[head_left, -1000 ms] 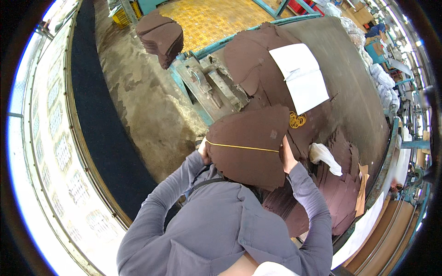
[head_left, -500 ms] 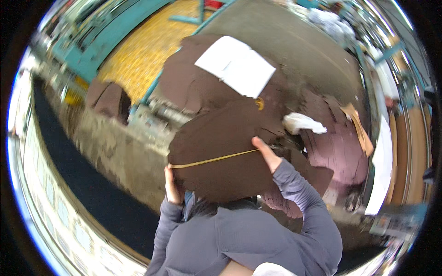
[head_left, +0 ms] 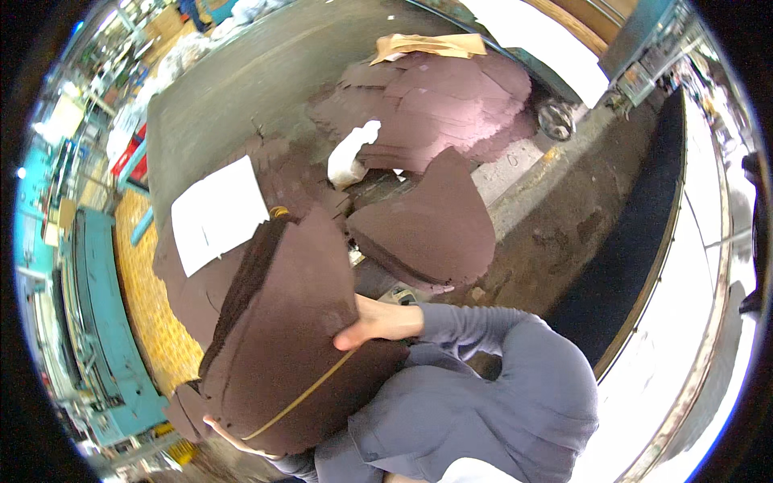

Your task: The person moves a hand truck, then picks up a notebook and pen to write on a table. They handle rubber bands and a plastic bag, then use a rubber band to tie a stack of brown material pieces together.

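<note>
A thick stack of dark brown cut fabric pieces (head_left: 294, 322) is held between my two hands, close to my body. Around it runs a narrow yellow band (head_left: 302, 394). My right hand (head_left: 382, 320) grips the stack's right edge, thumb lying on the top piece near the band's end. At the opposite edge, my left hand (head_left: 235, 436) holds on with only part of the fingers visible; the rest is hidden behind the stack. The stack is tilted, and its many layers show along the far left side. A smaller brown stack (head_left: 435, 229) lies just beyond my right hand.
A white paper sheet (head_left: 219, 213) rests on brown pieces at the left of the table (head_left: 241, 88). Beyond are a crumpled white item (head_left: 352, 157), a spread pile of brown pieces (head_left: 451, 105) and tan paper (head_left: 427, 47). Teal machinery (head_left: 109, 314) stands left; a handwheel (head_left: 555, 119) is at right.
My view has swung to the right along the table. The banded stack, earlier lying flatter with its top toward me, is now turned and tilted so its layered side shows. Both hands keep their hold.
</note>
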The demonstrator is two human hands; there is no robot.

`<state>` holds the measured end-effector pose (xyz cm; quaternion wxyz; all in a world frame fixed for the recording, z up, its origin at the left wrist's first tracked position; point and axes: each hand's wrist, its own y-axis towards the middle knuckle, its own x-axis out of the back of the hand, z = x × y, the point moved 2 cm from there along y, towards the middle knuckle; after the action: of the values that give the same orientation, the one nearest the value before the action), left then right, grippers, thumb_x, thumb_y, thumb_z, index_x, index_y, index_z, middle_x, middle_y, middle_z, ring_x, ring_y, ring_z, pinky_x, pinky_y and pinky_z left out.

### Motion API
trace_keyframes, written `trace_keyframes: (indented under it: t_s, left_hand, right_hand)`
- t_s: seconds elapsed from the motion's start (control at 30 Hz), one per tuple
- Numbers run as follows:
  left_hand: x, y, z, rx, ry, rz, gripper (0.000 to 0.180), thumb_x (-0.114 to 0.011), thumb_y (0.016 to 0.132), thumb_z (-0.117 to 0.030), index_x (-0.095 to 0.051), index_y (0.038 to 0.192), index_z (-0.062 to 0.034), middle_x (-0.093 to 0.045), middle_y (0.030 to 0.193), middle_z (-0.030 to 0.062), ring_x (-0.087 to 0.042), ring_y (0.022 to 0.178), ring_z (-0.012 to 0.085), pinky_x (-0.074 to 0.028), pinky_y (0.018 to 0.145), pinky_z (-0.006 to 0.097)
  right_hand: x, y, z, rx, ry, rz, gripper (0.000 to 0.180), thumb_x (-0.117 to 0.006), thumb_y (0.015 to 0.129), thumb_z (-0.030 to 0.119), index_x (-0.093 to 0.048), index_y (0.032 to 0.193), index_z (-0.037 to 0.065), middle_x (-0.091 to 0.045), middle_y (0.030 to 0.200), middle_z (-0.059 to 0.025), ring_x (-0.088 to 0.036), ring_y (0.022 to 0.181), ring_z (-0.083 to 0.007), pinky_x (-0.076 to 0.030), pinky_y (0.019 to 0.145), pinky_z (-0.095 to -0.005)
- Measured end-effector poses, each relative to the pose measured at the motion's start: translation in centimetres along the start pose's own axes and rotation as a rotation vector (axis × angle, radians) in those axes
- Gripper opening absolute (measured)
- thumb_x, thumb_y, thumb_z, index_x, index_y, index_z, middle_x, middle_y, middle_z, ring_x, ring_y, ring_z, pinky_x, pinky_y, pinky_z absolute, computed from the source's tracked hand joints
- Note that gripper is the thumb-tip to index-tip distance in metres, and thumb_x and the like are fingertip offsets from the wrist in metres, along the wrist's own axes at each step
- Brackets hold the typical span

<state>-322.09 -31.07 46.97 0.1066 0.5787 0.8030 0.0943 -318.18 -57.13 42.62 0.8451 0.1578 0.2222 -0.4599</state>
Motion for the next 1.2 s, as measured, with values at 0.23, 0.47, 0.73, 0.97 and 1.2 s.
trace_keyframes:
  t_s: [0.23,0.47,0.73,0.97,1.2]
  left_hand:
    - [-12.8,1.7,-6.4,0.219,-0.378,0.456,0.095,-0.04,0.081,-0.069,-0.014,0.143,-0.0017,-0.03,0.14,0.0243,-0.039,0.125,0.0336,-0.037,0.101,0.046]
    - [-21.6,4.7,-11.9,0.096,-0.715,1.017,0.097,-0.047,0.084,-0.061,-0.001,0.143,0.0007,-0.012,0.144,0.0321,-0.019,0.135,0.039,-0.024,0.107,0.05]
    - [-14.3,8.9,-0.6,0.266,-0.206,0.735,0.065,-0.051,0.089,-0.045,-0.035,0.133,-0.0008,-0.048,0.127,0.0181,-0.045,0.12,0.0322,-0.032,0.102,0.046]
    - [-6.1,10.1,2.8,0.502,-0.058,0.604,0.062,-0.046,0.09,-0.047,-0.03,0.14,-0.0128,-0.032,0.141,0.0129,-0.032,0.13,0.0276,-0.027,0.103,0.051]
    - [-1.9,9.8,-0.3,0.436,-0.053,0.392,0.058,-0.042,0.093,-0.044,-0.029,0.141,-0.0141,-0.033,0.142,0.011,-0.031,0.13,0.0247,-0.026,0.104,0.046]
  right_hand:
    - [1.6,-8.8,-0.2,0.195,0.215,-0.401,0.078,-0.074,0.069,0.02,-0.034,0.133,0.0,-0.048,0.128,-0.0126,-0.042,0.121,-0.0271,-0.033,0.102,-0.0381]
    - [7.5,-17.3,2.1,0.809,0.574,-0.529,0.059,-0.053,0.08,0.035,-0.042,0.129,0.004,-0.053,0.12,-0.0168,-0.055,0.105,-0.0307,-0.044,0.093,-0.0435]
    - [11.5,-26.9,7.5,1.072,0.197,-1.444,0.059,-0.039,0.087,0.048,-0.042,0.131,0.009,-0.052,0.123,-0.0091,-0.055,0.104,-0.0249,-0.045,0.091,-0.0395]
    - [20.8,-31.6,0.9,0.98,0.369,-1.475,0.068,-0.036,0.088,0.055,-0.037,0.135,0.007,-0.048,0.129,-0.0091,-0.048,0.116,-0.026,-0.039,0.098,-0.0414]
    - [26.5,-28.9,-3.3,0.903,0.49,-1.443,0.069,-0.037,0.087,0.055,-0.036,0.135,0.006,-0.048,0.13,-0.0099,-0.049,0.116,-0.0269,-0.039,0.098,-0.0425]
